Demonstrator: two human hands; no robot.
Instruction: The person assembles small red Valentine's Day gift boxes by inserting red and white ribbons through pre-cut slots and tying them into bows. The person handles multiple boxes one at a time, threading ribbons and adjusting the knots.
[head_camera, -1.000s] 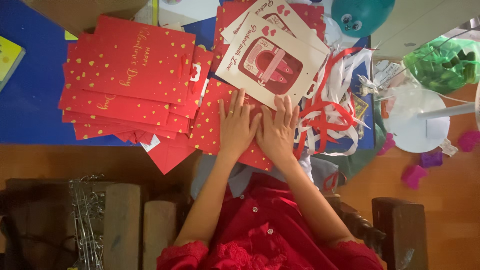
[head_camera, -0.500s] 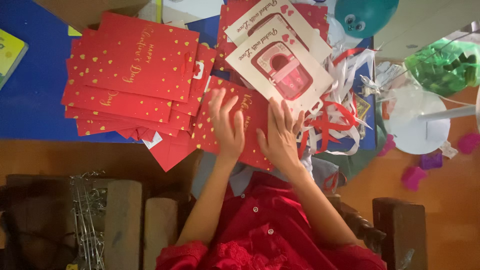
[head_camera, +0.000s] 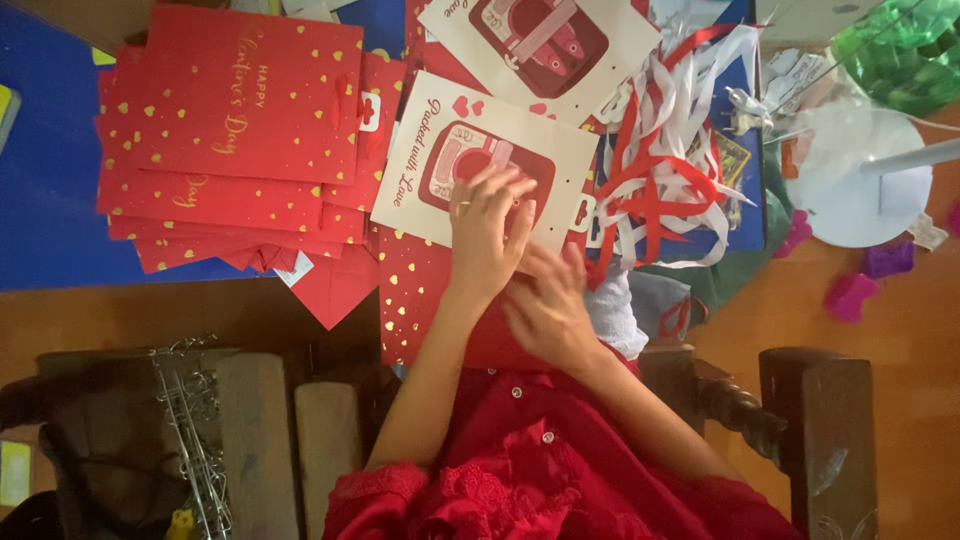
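Head view: left hand (head_camera: 487, 232) is pressed flat on cream bag (head_camera: 480, 170); right hand (head_camera: 548, 305), blurred, probably open on red bag (head_camera: 425, 290). Ribbon pile (head_camera: 665, 150) to the right could be snagged.

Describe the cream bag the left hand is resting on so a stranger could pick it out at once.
Start at the blue table top, where a pile of red gift bags with gold hearts fills the left part. Just right of that pile lies the cream paper bag, flat, under the left hand. It shows a dark red panel; a similar cream bag lies further up, untouched.
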